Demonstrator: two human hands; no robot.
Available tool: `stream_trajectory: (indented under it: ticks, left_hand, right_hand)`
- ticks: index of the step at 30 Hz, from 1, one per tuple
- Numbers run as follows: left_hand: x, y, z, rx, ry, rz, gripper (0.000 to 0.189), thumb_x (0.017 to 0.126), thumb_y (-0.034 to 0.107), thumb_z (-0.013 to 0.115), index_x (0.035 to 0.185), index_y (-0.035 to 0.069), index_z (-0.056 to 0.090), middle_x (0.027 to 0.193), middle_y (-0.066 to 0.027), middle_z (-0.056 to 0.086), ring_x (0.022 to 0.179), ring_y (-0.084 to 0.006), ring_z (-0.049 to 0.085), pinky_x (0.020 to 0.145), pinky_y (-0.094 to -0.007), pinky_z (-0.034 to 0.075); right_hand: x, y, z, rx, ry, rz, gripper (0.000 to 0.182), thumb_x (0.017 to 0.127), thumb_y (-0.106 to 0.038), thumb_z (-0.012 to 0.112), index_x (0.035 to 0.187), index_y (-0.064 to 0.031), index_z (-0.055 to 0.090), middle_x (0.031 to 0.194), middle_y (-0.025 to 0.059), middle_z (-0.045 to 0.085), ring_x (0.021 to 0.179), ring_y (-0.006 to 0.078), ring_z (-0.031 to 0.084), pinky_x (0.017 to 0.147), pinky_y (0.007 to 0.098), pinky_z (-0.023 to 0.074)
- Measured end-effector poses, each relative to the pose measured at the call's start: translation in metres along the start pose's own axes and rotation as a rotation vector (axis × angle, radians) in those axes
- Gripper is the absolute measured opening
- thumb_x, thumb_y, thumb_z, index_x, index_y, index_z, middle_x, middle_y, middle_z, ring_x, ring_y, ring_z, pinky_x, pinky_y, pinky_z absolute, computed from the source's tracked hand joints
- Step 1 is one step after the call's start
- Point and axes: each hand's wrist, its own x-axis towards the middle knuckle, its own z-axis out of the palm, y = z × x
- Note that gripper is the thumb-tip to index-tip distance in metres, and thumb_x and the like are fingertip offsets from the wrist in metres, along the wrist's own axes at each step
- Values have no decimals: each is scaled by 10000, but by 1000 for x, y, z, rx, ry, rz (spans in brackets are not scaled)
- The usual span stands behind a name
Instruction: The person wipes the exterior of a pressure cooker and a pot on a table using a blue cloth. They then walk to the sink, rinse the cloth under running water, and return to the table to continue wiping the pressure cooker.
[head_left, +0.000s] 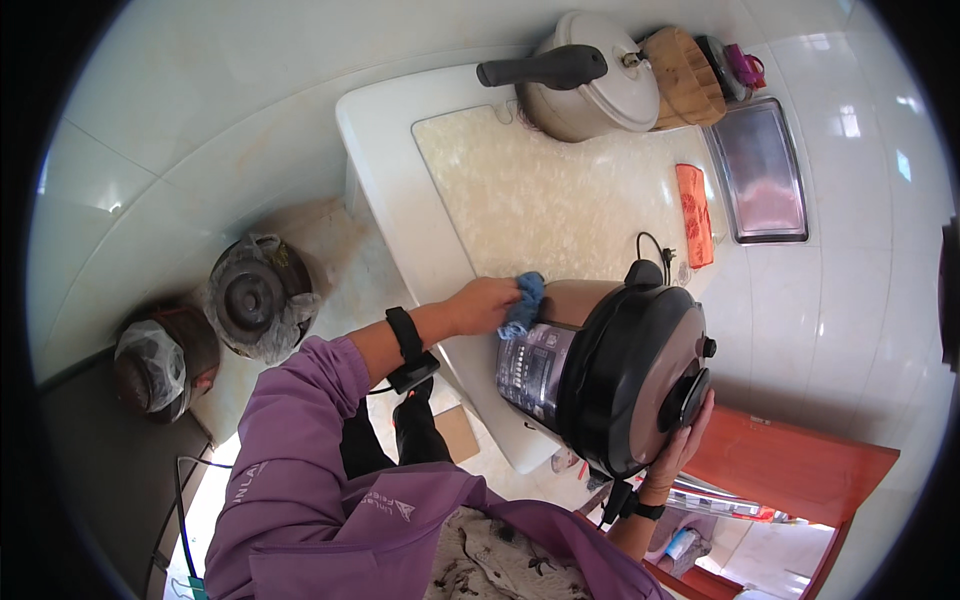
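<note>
An electric pressure cooker (630, 375) stands at the near side of a white table, with a black rim, a brownish lid and a panel bearing writing. Bunched in my left hand (484, 306) is a blue cloth (523, 306), pressed against the cooker's body just above the panel. My right hand (679, 450) grips the lid side, its fingers lying along the black lid knob (684, 399). Part of that hand's hold is hidden behind the lid. A black power cord with a plug (667, 256) lies behind the cooker.
On the table (386, 187) are a stovetop pressure cooker (585, 82) with a long black handle, a brown container (684, 79), an orange packet (694, 216) and a metal tray (761, 172) against the wall. Two plastic-covered pots (255, 296) sit on the floor left. A red cabinet door (787, 461) stands open.
</note>
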Motion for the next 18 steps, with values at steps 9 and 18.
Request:
stream_trajectory:
  ticks: [9, 18]
  left_hand:
    - [80, -12, 19, -285, 63, 8, 302, 819, 81, 536, 1099, 25, 634, 1049, -240, 658, 1012, -402, 627, 852, -429, 498]
    - [-35, -16, 52, -318, 311, -164, 260, 893, 46, 534, 1136, 28, 624, 1060, -135, 677, 1008, -211, 631, 861, -336, 487]
  right_hand:
    - [5, -13, 9, 33, 13, -1, 751, 996, -489, 425, 1520, 23, 261, 1572, 172, 289, 1450, 292, 273, 1178, 412, 198]
    - [8, -11, 8, 41, 6, -38, 687, 1016, -422, 407, 1515, 29, 272, 1564, 184, 299, 1446, 292, 281, 1176, 403, 208]
